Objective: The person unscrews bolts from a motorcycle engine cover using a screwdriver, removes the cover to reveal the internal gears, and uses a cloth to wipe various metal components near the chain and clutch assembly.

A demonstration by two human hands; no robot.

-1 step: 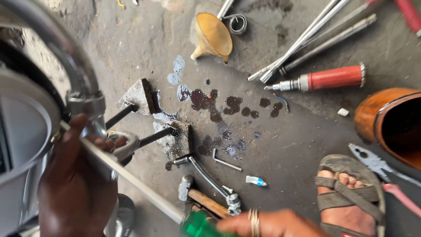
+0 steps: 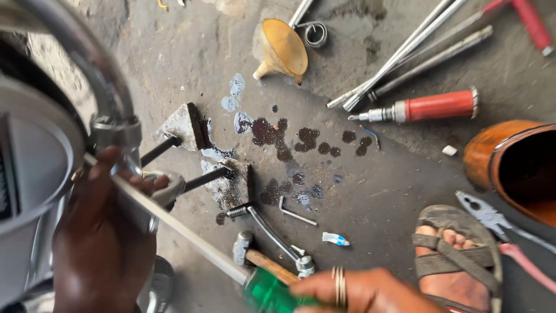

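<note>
Left hand (image 2: 95, 243) is wrapped round a chrome part of the motorbike (image 2: 35, 150), fingers curled tight on it just below the curved chrome pipe (image 2: 87, 64). Right hand (image 2: 353, 290) is closed on the green handle of a long screwdriver (image 2: 185, 235) — a ring shows on one finger. The shaft runs up-left from the handle to the chrome part, its tip lost behind the left hand, so contact there can't be told.

Compared w/ the earlier frame nothing has shifted: both hands grip the same way, shaft at the same slant, tools on the floor unmoved.

Around the screwdriver: a hammer (image 2: 258, 258) w/ wooden handle lies just right of the shaft, touching a chrome lever (image 2: 272, 235). A small hex key (image 2: 295, 211) sits right of the lever, a white-and-blue tube (image 2: 336, 239) below it. Well above — a yellow funnel (image 2: 284, 49), dark oil spots (image 2: 295, 142) on the concrete, long steel rods (image 2: 405, 55) and a red-handled tool (image 2: 428, 107). Far right of the handle: a sandalled foot (image 2: 457, 261), pliers (image 2: 492, 217), an orange tub (image 2: 515, 162).
</note>
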